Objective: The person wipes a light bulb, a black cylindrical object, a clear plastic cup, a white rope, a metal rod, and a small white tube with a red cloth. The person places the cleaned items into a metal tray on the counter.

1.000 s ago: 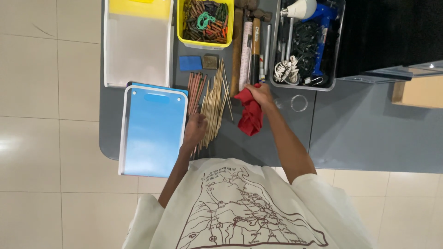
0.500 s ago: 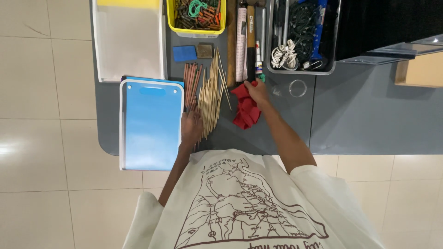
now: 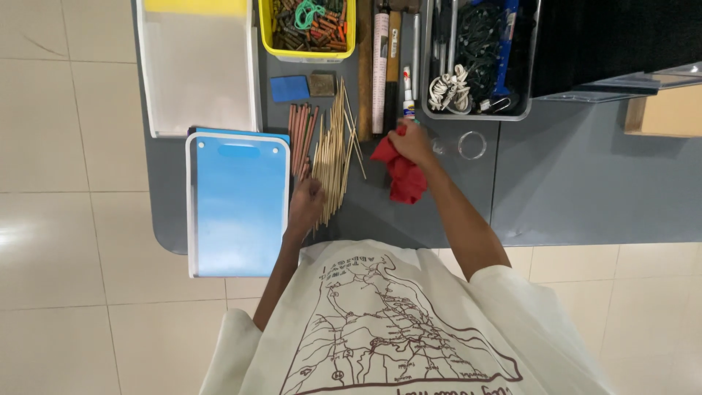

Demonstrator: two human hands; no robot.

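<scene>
Left hand (image 3: 306,206) pinches sticks (image 3: 333,157), right hand (image 3: 412,143) grips red cloth (image 3: 398,172); yellow bin (image 3: 307,33) holds pegs.

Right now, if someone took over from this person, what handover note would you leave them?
Left hand: resting on the near end of the pale wooden sticks, fingers curled over them.
Right hand: gripping a red cloth that hangs onto the grey table.
Nearby: reddish sticks left of the pale ones, blue tray further left, clear ring to the right.
Done: sticks lie roughly bundled.
Left: cannot tell from this frame.
</scene>
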